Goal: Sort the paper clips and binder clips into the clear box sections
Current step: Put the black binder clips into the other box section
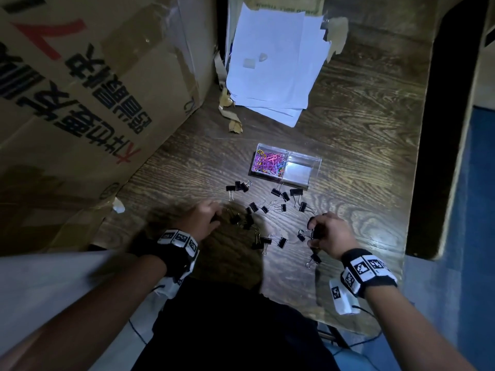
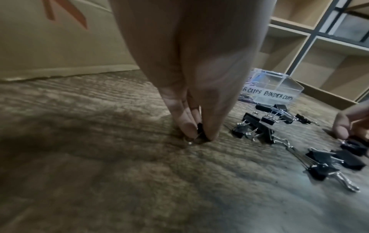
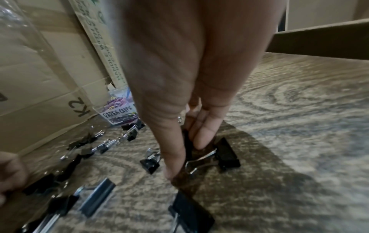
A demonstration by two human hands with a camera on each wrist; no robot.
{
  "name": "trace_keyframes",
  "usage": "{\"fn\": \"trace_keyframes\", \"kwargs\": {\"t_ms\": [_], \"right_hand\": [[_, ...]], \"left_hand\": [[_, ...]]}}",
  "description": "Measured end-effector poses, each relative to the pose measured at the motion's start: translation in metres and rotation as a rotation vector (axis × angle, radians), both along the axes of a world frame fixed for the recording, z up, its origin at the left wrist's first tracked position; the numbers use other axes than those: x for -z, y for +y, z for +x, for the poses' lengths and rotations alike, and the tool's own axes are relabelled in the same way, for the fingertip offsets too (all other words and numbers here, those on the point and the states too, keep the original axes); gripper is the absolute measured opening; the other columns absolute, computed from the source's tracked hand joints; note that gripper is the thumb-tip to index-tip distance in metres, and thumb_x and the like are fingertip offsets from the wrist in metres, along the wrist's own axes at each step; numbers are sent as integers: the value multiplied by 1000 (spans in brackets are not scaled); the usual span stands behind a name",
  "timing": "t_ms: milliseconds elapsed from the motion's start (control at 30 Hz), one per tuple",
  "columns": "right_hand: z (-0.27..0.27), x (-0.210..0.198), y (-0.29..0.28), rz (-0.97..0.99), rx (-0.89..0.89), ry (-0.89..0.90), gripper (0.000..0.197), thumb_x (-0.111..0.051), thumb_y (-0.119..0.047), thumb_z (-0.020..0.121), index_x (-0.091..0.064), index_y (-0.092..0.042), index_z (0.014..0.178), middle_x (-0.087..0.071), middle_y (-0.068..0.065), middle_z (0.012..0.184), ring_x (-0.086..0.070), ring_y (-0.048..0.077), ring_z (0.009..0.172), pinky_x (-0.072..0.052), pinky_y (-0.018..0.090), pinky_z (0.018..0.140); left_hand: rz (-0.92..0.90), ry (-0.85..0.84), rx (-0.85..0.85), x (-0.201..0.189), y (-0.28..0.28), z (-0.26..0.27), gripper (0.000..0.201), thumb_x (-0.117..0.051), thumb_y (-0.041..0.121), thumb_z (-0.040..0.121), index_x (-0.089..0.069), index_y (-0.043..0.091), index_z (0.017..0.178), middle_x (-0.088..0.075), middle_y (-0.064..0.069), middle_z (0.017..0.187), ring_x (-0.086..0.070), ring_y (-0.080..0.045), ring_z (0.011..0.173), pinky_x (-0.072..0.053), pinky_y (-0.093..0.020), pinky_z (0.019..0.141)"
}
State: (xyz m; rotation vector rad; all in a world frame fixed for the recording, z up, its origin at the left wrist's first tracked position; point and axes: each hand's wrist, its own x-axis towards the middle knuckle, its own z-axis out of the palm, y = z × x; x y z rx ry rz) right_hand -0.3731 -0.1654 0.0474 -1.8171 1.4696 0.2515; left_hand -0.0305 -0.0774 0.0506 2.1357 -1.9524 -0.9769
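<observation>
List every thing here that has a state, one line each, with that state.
Clear plastic two-section box: lidless, upright on the table.
Section labelled paper clips: holds colourful paper clips.
Section labelled binder clips: holds nothing.
Loose black binder clips: scattered on the wooden table, unsorted.
Left hand: pinches a small black binder clip.
Right hand: pinches a black binder clip.

wrists: black bands [image 1: 368, 271] | white square-coded marker blocks | thin black cables | arms: bare
</observation>
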Motion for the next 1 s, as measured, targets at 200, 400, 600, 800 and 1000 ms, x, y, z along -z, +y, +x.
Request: {"fn": "trace_keyframes", "kwargs": {"t_ms": [200,400,600,800,1000], "right_hand": [[8,-9,-4,35,229,-76,5,-66,-25,85,-63,-23,82,-63,-2,77,-59,16,69,-43,18,57],[6,-13,-10,362,968,-571,16,-39,0,95,-50,-5,86,-55,16,71,-53,26,60,-54,31,55],[8,-6,-19,222,855,-502,9,-59,-17,80,-51,-17,76,-57,8,75,-55,26,73,-49,35,67],[26,0,-18,-22,476,-207,44,-84,-37,69,-62,-26,106,-64,-4,101,-62,17,90,-51,28,83],[41,5,-15,-54,366,-79,32,-77,-34,77,-51,-25,91,-64,5,96,-61,24,85,-52,34,77]], "left_hand": [[-4,178,-275,15,-10,-2,17,-62,5,75,-66,15,87,-63,2,81,-61,-15,76,-45,-21,68],[295,691,-958,9,-34,-13,33,-46,6,82,-66,12,56,-59,-7,60,-51,-18,50,-39,-27,53],[469,1118,-1162,-17,-43,-17,37,-29,22,91,-58,2,83,-62,-11,63,-51,-22,62,-39,-30,57],[139,486,-525,2,-32,-17,14,-69,29,80,-59,21,73,-50,12,47,-43,0,47,-32,-17,48],[3,131,-97,12,-18,-27,33,-81,13,66,-59,8,91,-54,2,87,-50,-17,81,-33,-27,71]]}}
